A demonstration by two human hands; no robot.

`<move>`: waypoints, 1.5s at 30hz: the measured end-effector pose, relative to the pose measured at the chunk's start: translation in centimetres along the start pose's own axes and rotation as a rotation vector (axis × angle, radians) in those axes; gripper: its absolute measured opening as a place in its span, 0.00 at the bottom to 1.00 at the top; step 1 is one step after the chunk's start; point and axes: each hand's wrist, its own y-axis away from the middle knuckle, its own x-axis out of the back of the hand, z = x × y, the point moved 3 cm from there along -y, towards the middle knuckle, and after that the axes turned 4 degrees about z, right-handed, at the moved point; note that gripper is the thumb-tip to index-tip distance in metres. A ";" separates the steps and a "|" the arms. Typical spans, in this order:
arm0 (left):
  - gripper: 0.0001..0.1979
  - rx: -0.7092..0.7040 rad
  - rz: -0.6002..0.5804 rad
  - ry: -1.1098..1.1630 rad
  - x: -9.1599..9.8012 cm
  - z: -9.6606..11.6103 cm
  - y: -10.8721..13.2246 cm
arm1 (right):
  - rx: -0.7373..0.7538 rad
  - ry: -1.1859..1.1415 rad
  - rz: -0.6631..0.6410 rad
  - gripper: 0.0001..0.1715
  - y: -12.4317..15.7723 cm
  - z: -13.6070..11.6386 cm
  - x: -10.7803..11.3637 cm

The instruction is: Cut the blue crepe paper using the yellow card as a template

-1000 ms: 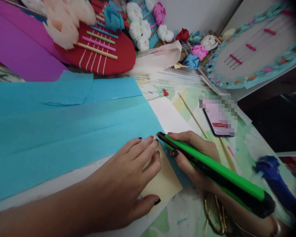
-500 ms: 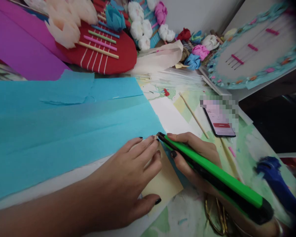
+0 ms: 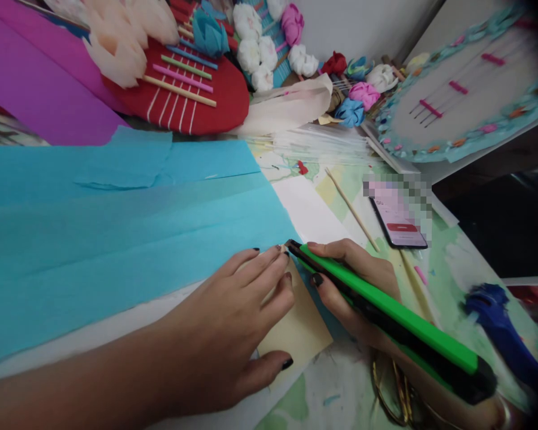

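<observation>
My left hand [image 3: 251, 304] lies palm down with its fingers stretched out, over a cream sheet [image 3: 307, 325] and the near edge of a large blue paper [image 3: 138, 233]. Wrapped around a green and black utility knife [image 3: 385, 304] is my right hand [image 3: 358, 286]. The knife slants up and left, and its tip is right by my left fingertips. A small pale thing [image 3: 284, 248] shows between those fingertips and the knife tip, too small to name. What lies beneath my left palm is hidden.
Beyond the knife are a thin wooden stick [image 3: 352, 209] and a phone [image 3: 399, 221]. At the right lies a blue tool [image 3: 497, 322], blurred. Gold-handled scissors [image 3: 397, 394] sit partly under my right forearm. Paper flowers [image 3: 251, 54] and a red oval board [image 3: 226, 98] line the back.
</observation>
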 end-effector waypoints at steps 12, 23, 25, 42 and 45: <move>0.29 0.005 0.001 0.005 0.1 0.0 -0.2 | 0.033 0.044 0.007 0.15 0.0 -0.5 -0.1; 0.28 -0.004 0.007 0.002 0.0 -0.1 -0.1 | 0.077 0.115 0.025 0.15 0.1 -1.0 -0.1; 0.28 0.000 0.003 0.009 0.0 0.0 -0.1 | 0.078 0.121 0.027 0.15 0.1 -1.0 -0.1; 0.27 0.008 -0.030 0.019 0.2 0.0 -0.4 | 0.061 0.135 0.012 0.17 0.2 -0.9 -0.2; 0.27 0.001 -0.027 0.025 0.3 0.0 -0.4 | 0.049 0.131 0.018 0.17 0.2 -0.8 -0.3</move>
